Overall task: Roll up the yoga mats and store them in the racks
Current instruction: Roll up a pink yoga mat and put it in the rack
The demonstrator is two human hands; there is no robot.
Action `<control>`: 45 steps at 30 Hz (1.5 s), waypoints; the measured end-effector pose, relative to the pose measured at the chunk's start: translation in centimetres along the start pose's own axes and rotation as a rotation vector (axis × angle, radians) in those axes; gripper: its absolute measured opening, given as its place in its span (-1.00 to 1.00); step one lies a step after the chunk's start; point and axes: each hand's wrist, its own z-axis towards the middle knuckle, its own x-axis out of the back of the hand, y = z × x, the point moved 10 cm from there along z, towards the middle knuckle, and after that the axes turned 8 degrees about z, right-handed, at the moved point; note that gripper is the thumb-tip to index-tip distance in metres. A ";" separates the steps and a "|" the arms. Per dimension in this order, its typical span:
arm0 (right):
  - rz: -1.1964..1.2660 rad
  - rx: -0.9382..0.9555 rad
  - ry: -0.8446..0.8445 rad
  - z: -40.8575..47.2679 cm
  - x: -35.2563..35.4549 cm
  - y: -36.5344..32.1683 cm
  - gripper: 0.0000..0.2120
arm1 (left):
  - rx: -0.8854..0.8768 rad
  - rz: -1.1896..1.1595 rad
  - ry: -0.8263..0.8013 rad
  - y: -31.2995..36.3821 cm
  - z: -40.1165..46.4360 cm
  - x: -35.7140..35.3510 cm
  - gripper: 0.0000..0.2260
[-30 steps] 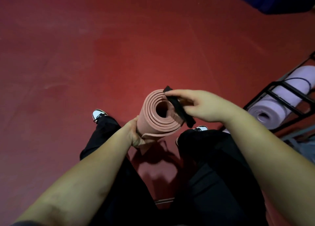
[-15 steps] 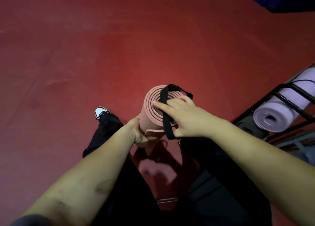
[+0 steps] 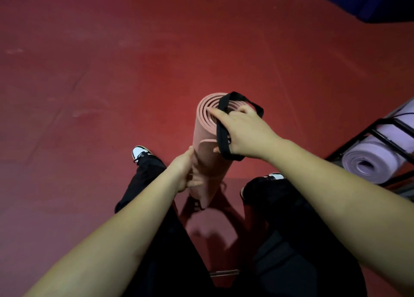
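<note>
The rolled pink foam yoga mat (image 3: 209,139) stands upright between my feet. My left hand (image 3: 187,172) grips its side; my right hand (image 3: 243,133) stretches the black elastic strap loop (image 3: 223,128) over its top end, nearer the black metal rack (image 3: 380,137) on the right.

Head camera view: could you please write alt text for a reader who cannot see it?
A person holds a rolled pink yoga mat upright above a red floor, the left hand gripping its lower part while the right hand stretches a black strap over its top end. At right, a rolled lilac mat lies in a black rack.
</note>
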 end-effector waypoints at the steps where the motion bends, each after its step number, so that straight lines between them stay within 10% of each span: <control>1: -0.003 -0.011 -0.014 0.2 -0.4 0.2 -0.08 | -0.146 0.166 0.197 1.8 -1.0 1.9 -0.61; 3: -0.020 -0.017 -0.031 0.4 -1.6 0.5 -0.14 | -0.543 0.334 0.484 6.3 -4.9 3.7 -0.78; 6: -0.003 -0.040 0.007 1.0 -2.0 1.0 -0.22 | -0.875 0.411 0.369 9.8 -9.7 0.8 -0.89; 16: 0.038 -0.090 -0.002 1.8 -2.6 2.4 -0.09 | -0.665 0.977 0.494 12.5 -10.5 -2.8 -0.60; 26: 0.062 -0.086 0.091 1.2 -2.4 2.6 -0.04 | -0.753 0.941 0.587 13.9 -10.2 -1.8 -0.88; 32: 0.074 -0.080 0.141 0.2 -2.1 3.8 -0.08 | -0.531 -0.175 -0.079 12.1 -6.5 -0.9 -0.80; 39: 0.040 -0.031 0.148 -0.7 -1.3 2.0 0.00 | -0.364 -0.040 -0.445 15.2 -4.5 -3.1 -0.91; 45: 0.030 0.073 0.163 -1.7 -2.0 -0.3 -0.09 | -0.114 0.246 -0.320 18.1 -0.1 -3.2 -0.75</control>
